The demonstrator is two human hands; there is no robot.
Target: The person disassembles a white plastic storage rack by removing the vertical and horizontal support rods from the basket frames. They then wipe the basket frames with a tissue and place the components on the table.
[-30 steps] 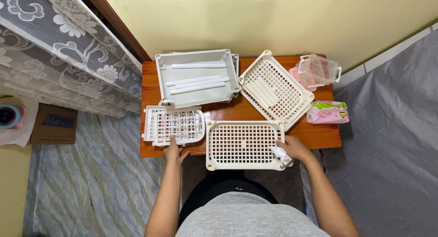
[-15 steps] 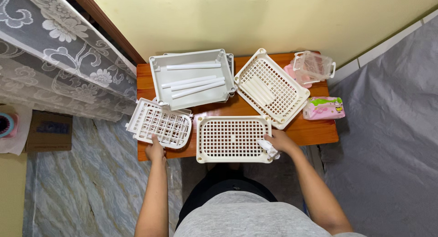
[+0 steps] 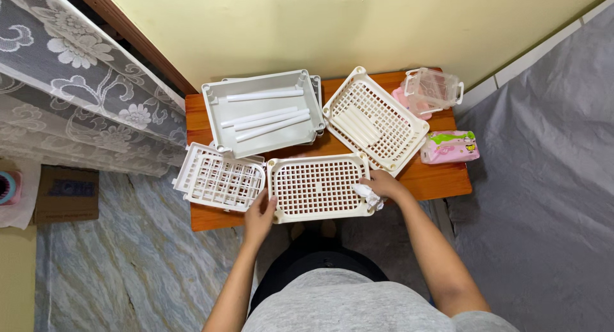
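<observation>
The wooden bench stands against the yellow wall, crowded with white plastic parts laid flat and apart, each one exposed from above; the solid tray at the back lies open side up and so serves as a holder for four loose white rods; the slatted basket beside it sits turned at an angle, more rods resting inside; the perforated shelf lies at the near edge, directly before the person, where both hands meet it; the smaller grid panel lies to its left, hanging partly off the bench's corner; a clear lidded box and a pink wipes pack are kept at the far right, clear of the parts; the left hand has its fingers spread over the shelf's near left corner, apparently steadying it; the right hand pinches a crumpled white cloth against the shelf's right rim, seemingly wiping it.
</observation>
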